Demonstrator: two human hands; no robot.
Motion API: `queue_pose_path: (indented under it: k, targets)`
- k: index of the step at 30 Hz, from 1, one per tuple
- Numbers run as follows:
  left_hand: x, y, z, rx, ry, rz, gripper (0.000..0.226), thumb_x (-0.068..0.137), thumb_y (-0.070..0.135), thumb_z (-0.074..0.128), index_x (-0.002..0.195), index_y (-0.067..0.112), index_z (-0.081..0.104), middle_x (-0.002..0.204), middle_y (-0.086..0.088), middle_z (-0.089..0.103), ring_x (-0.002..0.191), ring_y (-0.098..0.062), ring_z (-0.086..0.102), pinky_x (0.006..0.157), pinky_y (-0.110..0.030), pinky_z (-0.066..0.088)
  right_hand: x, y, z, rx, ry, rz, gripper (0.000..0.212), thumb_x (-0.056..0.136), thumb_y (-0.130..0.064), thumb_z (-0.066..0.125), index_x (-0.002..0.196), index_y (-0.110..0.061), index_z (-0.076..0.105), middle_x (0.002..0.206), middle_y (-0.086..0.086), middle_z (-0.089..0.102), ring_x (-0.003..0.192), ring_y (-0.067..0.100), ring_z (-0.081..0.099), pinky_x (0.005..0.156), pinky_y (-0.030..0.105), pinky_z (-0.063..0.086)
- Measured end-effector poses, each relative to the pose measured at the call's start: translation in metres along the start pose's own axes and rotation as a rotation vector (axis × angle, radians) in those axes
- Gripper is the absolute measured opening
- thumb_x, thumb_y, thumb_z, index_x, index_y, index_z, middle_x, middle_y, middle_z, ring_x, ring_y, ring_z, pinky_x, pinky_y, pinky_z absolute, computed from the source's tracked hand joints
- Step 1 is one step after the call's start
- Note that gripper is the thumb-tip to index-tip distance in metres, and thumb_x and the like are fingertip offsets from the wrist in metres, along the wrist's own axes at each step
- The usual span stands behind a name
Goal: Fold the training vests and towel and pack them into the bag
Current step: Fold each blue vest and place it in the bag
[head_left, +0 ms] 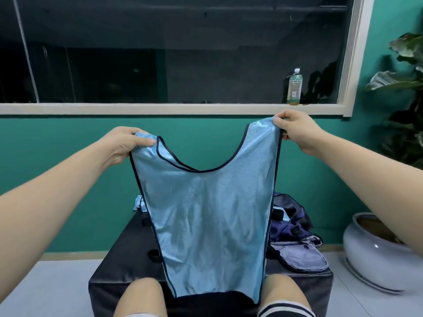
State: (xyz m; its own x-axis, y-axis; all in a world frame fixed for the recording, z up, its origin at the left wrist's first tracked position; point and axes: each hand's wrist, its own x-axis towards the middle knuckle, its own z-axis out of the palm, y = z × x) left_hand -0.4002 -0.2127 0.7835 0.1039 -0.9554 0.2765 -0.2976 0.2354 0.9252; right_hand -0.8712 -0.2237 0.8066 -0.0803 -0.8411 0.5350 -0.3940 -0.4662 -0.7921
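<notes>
- You hold the blue vest up in the air over the black block. It is unfolded and hangs full length down to the block's near edge.
- Your left hand and right hand each pinch one shoulder strap, fingers closed on the cloth.
- The bag lies open at the block's right edge.
- A scrap of light blue cloth shows at the far left corner. It may be another vest or the towel, but it is too hidden to say.
- By my judgement this vest is not yet folded, and the packing lies ahead.
</notes>
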Motion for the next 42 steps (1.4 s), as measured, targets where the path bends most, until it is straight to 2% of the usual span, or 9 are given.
queue_pose_path:
  k: [4,9,18,23,29,32,36,39,42]
  targets:
    - [0.001,0.014,-0.004,-0.07,0.07,0.086,0.025,0.08,0.021,0.091,0.097,0.011,0.076,0.095,-0.009,0.076,0.084,-0.022,0.068,0.076,-0.033,0.056,0.002,-0.008,-0.002,-0.001,0.049,-0.06,0.012,0.109,-0.024,0.058,0.104,-0.016,0.066,0.096,-0.004,0.064,0.082,0.012,0.057,0.069,0.026,0.049]
    - [-0.005,0.032,-0.007,-0.08,0.069,0.222,0.032,0.081,0.037,0.092,0.095,0.015,0.074,0.093,-0.005,0.076,0.081,-0.019,0.067,0.078,-0.034,0.053,0.006,-0.014,-0.004,-0.051,0.101,-0.13,0.015,0.106,-0.03,0.057,0.104,-0.019,0.067,0.095,-0.001,0.067,0.081,0.015,0.057,0.074,0.037,0.051]
    - [-0.011,0.05,-0.02,-0.111,0.156,0.339,0.054,0.077,0.049,0.093,0.061,0.024,0.048,0.067,0.0,0.052,0.065,-0.018,0.051,0.064,-0.033,0.038,0.006,-0.016,-0.003,-0.077,0.162,-0.155,0.017,0.104,-0.037,0.053,0.099,-0.025,0.065,0.089,-0.005,0.062,0.077,0.016,0.053,0.075,0.043,0.051]
    - [-0.014,0.053,-0.025,-0.204,0.168,0.336,0.052,0.077,0.051,0.09,0.063,0.024,0.049,0.063,0.003,0.055,0.056,-0.014,0.054,0.056,-0.027,0.046,0.004,-0.022,0.003,-0.002,0.174,-0.182,0.019,0.106,-0.035,0.052,0.103,-0.021,0.064,0.086,-0.008,0.059,0.077,0.014,0.05,0.071,0.036,0.044]
    - [0.017,0.007,-0.019,-0.095,0.137,0.266,0.044,0.073,0.059,0.093,0.087,0.019,0.081,0.093,-0.006,0.075,0.088,-0.023,0.065,0.095,-0.046,0.055,0.018,0.002,0.028,-0.077,0.155,-0.169,0.016,0.106,-0.036,0.054,0.098,-0.025,0.062,0.082,-0.007,0.056,0.072,0.015,0.047,0.066,0.034,0.042]
    - [0.04,-0.031,-0.007,-0.039,0.143,0.209,0.054,0.069,0.062,0.093,0.091,0.015,0.081,0.092,-0.006,0.076,0.089,-0.021,0.064,0.092,-0.041,0.052,0.034,0.034,0.051,-0.125,0.135,-0.108,0.016,0.105,-0.036,0.054,0.093,-0.028,0.062,0.087,-0.008,0.059,0.076,0.015,0.051,0.071,0.036,0.045]
    - [0.079,-0.082,0.012,0.003,0.181,0.139,0.039,0.079,0.052,0.091,0.087,0.016,0.08,0.092,0.003,0.075,0.096,-0.013,0.064,0.095,-0.033,0.047,0.06,0.091,0.089,-0.182,0.082,-0.042,0.018,0.106,-0.035,0.054,0.097,-0.023,0.064,0.089,-0.008,0.062,0.075,0.014,0.052,0.07,0.034,0.046]
    - [0.112,-0.119,0.027,0.034,0.185,0.073,0.032,0.087,0.046,0.087,0.084,0.016,0.076,0.071,0.013,0.065,0.076,-0.004,0.057,0.079,-0.021,0.046,0.082,0.137,0.119,-0.227,0.051,0.01,0.019,0.104,-0.034,0.054,0.1,-0.02,0.066,0.092,-0.011,0.063,0.077,0.012,0.054,0.074,0.033,0.047]
    - [0.148,-0.158,0.037,0.059,0.192,0.017,0.034,0.086,0.047,0.087,0.084,0.015,0.075,0.069,0.009,0.058,0.072,-0.012,0.05,0.075,-0.026,0.042,0.103,0.18,0.149,-0.255,0.018,0.059,0.019,0.104,-0.033,0.053,0.103,-0.02,0.066,0.094,-0.012,0.063,0.081,0.015,0.056,0.077,0.035,0.049]
